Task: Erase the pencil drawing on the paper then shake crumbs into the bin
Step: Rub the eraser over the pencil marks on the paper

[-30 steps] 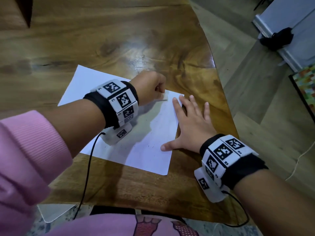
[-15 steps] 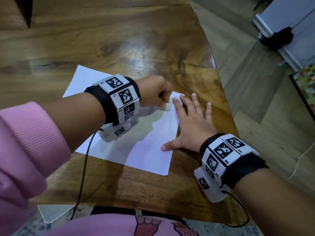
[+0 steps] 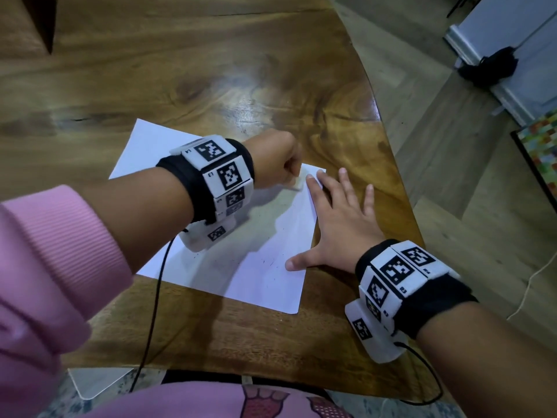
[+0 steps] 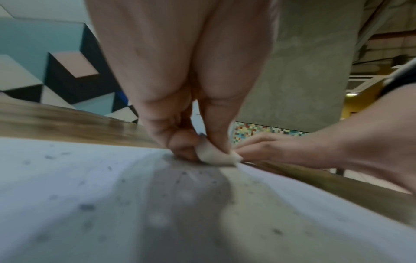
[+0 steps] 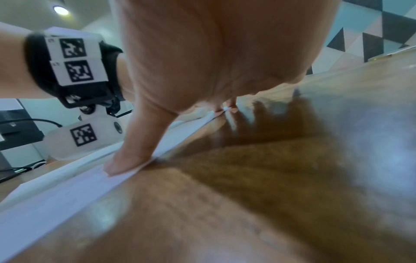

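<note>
Left hand (image 3: 275,162) pinches a white eraser (image 4: 213,154), pressing it on the paper (image 3: 256,267) near the far right corner. Right hand (image 3: 340,218) lies flat, fingers spread, thumb and forefinger holding down the paper's right edge. Paper lies on the wooden table (image 3: 211,70), with dark crumbs (image 4: 184,173) scattered across it. Bin not seen.

The right hand (image 5: 213,62) lies spread, its thumb pressing the edge of the white paper (image 5: 56,192) on the wooden table (image 5: 225,204). Beyond the thumb, a black wristband (image 5: 74,71) bears square markers.
</note>
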`<state>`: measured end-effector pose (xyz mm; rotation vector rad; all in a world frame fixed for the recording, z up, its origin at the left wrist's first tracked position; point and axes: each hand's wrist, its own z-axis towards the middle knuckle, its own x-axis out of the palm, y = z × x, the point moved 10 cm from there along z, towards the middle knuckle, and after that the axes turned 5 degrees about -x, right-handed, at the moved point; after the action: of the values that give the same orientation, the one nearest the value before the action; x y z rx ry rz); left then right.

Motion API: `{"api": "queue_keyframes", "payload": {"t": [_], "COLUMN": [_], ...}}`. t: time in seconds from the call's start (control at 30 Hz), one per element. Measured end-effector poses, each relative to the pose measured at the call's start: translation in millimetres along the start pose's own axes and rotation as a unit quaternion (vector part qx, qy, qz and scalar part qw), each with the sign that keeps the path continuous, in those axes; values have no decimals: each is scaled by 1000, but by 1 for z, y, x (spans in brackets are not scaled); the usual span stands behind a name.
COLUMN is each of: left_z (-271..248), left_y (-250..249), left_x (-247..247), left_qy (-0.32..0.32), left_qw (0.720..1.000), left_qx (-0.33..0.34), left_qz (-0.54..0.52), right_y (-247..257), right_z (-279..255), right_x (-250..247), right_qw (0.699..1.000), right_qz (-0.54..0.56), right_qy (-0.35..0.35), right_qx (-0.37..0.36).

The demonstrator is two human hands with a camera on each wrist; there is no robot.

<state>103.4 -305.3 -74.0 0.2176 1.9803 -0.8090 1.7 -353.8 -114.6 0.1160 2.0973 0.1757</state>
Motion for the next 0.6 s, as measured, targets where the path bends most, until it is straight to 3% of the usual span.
{"api": "queue_keyframes", "payload": {"t": [0.1,0.27,0.33,0.43,0.47,0.6], "left_z": [5,-6,0,6,4,-14], "left_y": [1,5,6,5,5,10], "left_x": [-16,13,5,-17,-16,13], "left_qy": [-74,81,43,-65,-68,84], "left_qw": [997,997,999,998,998,996], "left_qx": [-11,13,9,-1,3,15], "left_qz": [-12,11,18,4,0,0], "right_y": [0,0,0,0,0,-1], "right_z": [0,1,1,0,0,1], "right_x": [1,0,0,1,2,2], "right_qw": [1000,1000,1000,1000,1000,1000], "right_qz": [0,1,2,2,2,15], "right_qy": [4,2,2,1,2,-3], "right_qx": [0,0,0,0,0,0]}}
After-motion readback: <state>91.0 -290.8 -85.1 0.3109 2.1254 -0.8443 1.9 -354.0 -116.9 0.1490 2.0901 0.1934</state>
